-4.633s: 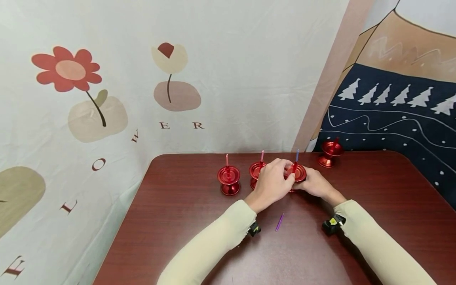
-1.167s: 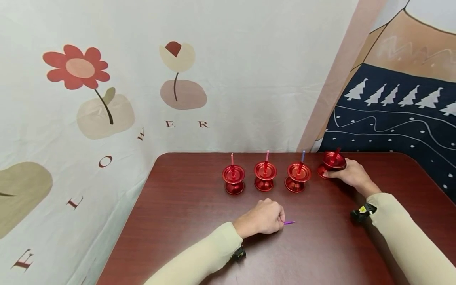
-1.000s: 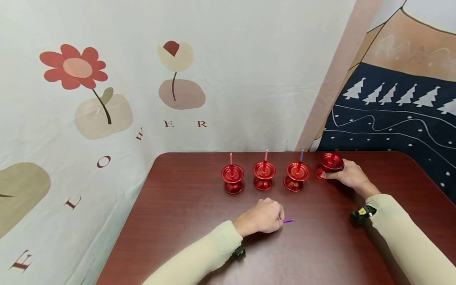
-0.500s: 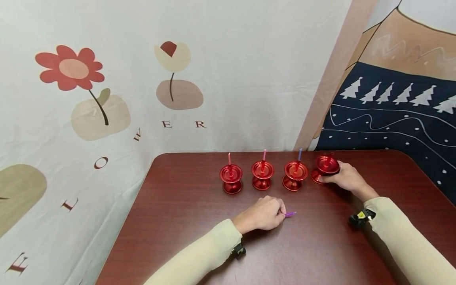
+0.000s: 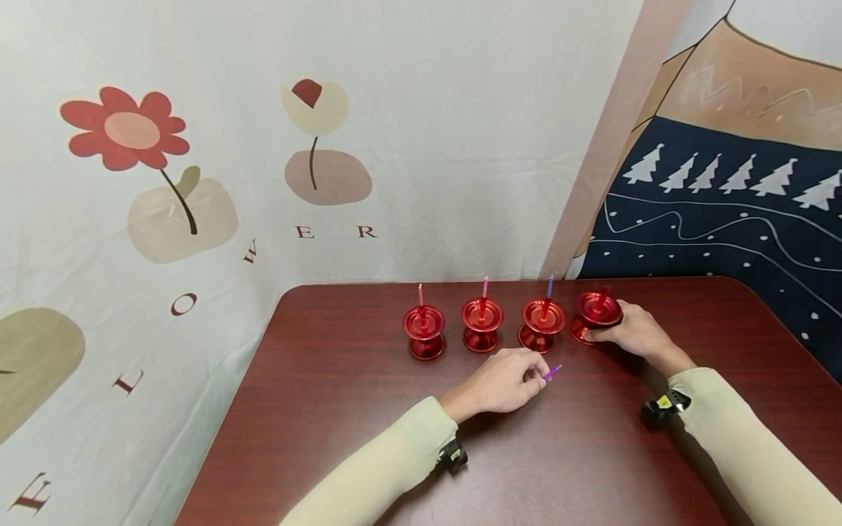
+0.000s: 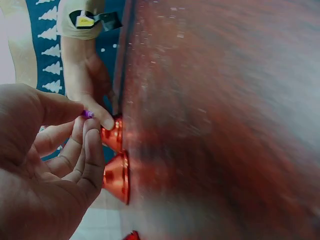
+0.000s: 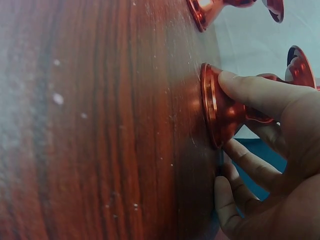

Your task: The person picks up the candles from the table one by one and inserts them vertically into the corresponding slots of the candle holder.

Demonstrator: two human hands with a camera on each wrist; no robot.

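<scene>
My left hand [image 5: 505, 381] pinches a thin purple candle [image 5: 554, 372] between thumb and fingertips, over the table in front of the row. In the left wrist view, only a short bit of the candle [image 6: 88, 114] shows past those fingertips. My right hand [image 5: 639, 334] grips the rightmost red metal candle holder [image 5: 597, 310] low down, thumb on its flared foot. No candle stands in this holder's socket. The right wrist view has the holder's foot [image 7: 222, 112] against the tabletop, with the right hand [image 7: 295, 145] around its stem.
Three more red holders stand to the left, in a row: one with a pale pink candle [image 5: 421, 294], one with a pink candle [image 5: 485, 286], one with a blue candle [image 5: 550, 286]. A printed cloth [image 5: 427, 146] hangs behind the brown table [image 5: 316, 394].
The purple candle, earlier lying on the table, is now in my left hand, which has moved forward and right. My right hand has left the blue-candle holder and drawn the rightmost one nearer the row.
</scene>
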